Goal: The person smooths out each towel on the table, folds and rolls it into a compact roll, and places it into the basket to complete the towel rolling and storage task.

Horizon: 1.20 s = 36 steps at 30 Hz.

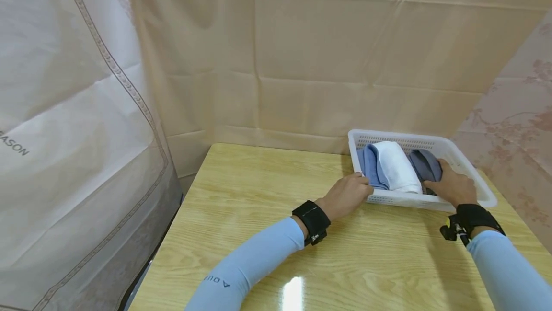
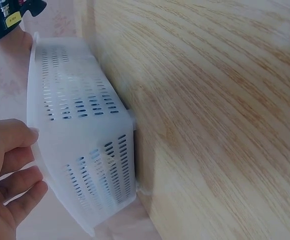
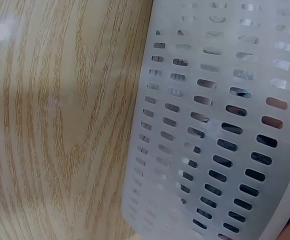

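Note:
A white perforated plastic basket (image 1: 394, 199) stands on the table at the right of the head view. My left hand (image 1: 346, 195) holds the basket's rim at the near left corner; in the left wrist view the thumb and fingers (image 2: 19, 135) pinch that edge. Inside the basket lie a folded blue cloth (image 1: 374, 165), a folded white towel (image 1: 397, 166) and a folded dark grey cloth (image 1: 426, 164), side by side. My right hand (image 1: 456, 184) reaches over the near rim and grips the grey cloth at its right side. The basket wall hides most of this hand in the right wrist view.
The wood-grain table (image 1: 258, 196) extends to the left and in front of the basket. Behind it hangs a beige cloth (image 1: 302, 62). A pale covering (image 1: 77, 157) hangs at the left, and a pink flowered surface (image 1: 517, 133) borders the right side.

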{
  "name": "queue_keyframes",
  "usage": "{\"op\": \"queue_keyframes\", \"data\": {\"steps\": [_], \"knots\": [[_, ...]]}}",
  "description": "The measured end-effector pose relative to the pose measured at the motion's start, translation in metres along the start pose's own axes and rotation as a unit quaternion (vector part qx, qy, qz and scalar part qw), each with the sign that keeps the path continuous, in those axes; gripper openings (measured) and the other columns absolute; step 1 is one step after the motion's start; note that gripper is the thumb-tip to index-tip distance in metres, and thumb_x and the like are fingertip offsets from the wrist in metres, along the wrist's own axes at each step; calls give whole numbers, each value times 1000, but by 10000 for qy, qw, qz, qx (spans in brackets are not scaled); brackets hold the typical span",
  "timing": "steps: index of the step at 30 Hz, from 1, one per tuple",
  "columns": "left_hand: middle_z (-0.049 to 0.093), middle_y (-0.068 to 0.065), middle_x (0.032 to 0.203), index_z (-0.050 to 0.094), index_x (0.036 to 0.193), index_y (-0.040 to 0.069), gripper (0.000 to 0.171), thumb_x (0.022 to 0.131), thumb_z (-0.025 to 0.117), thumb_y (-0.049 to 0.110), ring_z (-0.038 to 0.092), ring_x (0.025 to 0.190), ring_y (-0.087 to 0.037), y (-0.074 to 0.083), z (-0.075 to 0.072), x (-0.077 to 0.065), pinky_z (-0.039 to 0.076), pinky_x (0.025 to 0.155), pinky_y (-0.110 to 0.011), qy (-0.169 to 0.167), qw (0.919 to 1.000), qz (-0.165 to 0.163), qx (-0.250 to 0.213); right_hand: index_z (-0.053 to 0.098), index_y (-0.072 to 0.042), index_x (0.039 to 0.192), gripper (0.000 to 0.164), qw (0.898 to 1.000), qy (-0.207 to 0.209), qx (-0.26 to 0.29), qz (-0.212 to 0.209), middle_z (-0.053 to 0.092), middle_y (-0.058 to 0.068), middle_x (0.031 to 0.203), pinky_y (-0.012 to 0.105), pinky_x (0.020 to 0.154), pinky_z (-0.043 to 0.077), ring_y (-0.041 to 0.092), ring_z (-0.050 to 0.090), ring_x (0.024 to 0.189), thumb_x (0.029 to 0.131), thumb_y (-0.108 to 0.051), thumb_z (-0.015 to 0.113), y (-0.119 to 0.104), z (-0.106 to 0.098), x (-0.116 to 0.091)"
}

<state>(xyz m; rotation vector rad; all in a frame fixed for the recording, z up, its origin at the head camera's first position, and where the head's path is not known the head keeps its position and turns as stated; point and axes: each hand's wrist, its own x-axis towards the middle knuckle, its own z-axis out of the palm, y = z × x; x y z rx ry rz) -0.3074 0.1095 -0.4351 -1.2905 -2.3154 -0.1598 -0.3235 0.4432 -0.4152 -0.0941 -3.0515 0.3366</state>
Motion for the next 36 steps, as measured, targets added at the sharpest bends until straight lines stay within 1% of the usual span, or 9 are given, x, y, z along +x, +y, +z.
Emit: {"op": "queue_keyframes", "data": {"steps": [7,11,14,18,24,27,30,33,36], "knots": [[67,9,88,81,95,19,17,100,67,12,57,83,-7,0,0,-1,45,75,-14,64,10000,39,9,29,15,151,89,9998,-179,70,-44,41,48,136,75,83,42,72,44,109,92,-34,72,1,-2,1],[67,9,88,81,96,19,17,101,67,12,57,83,-7,0,0,-1,45,76,-15,55,10000,61,31,34,17,148,88,10000,-53,78,-28,42,47,135,76,86,41,72,43,111,89,-33,76,1,1,2],[66,9,88,81,96,20,17,100,67,11,55,82,-6,1,1,0,44,75,-15,36,10000,62,-6,37,18,145,87,10000,53,68,8,45,47,133,74,83,43,71,46,109,87,-32,77,1,2,0],[65,10,87,81,95,20,17,100,67,10,53,80,-6,3,2,-1,43,74,-15,10,9999,61,-119,36,21,141,85,9998,-159,117,105,47,48,129,71,79,45,69,50,105,88,-32,77,1,1,-4],[65,9,88,81,95,19,16,99,68,10,53,80,-7,6,1,-3,43,73,-15,19,9996,141,-230,38,29,132,77,9966,-809,-76,-167,52,49,120,66,81,48,65,54,102,95,-31,70,4,-1,-7],[65,9,90,81,97,19,15,99,69,10,53,81,-7,3,0,-3,44,73,-15,45,9996,80,-255,41,28,134,71,9953,-858,-254,-358,52,48,123,68,84,46,66,54,104,100,-30,64,1,-4,-4],[66,8,91,81,98,19,14,98,70,10,53,83,-7,-1,0,-2,44,75,-14,38,9995,13,-309,40,27,137,70,9945,-890,-325,-455,46,48,130,71,90,43,69,48,111,106,-33,56,-4,-8,0],[66,8,93,80,99,18,15,100,67,12,54,85,-8,-5,-1,-2,44,77,-15,-7,9989,-12,-460,42,25,138,63,9969,-613,-223,-437,44,48,133,73,94,39,69,45,116,109,-31,47,-9,-7,-1],[67,6,101,79,105,17,17,104,62,19,55,94,-9,-12,0,-5,43,86,-18,-106,9965,-75,-824,55,19,131,51,9987,136,57,-495,56,44,124,71,88,43,65,53,107,109,-26,47,-21,-1,0]]}}
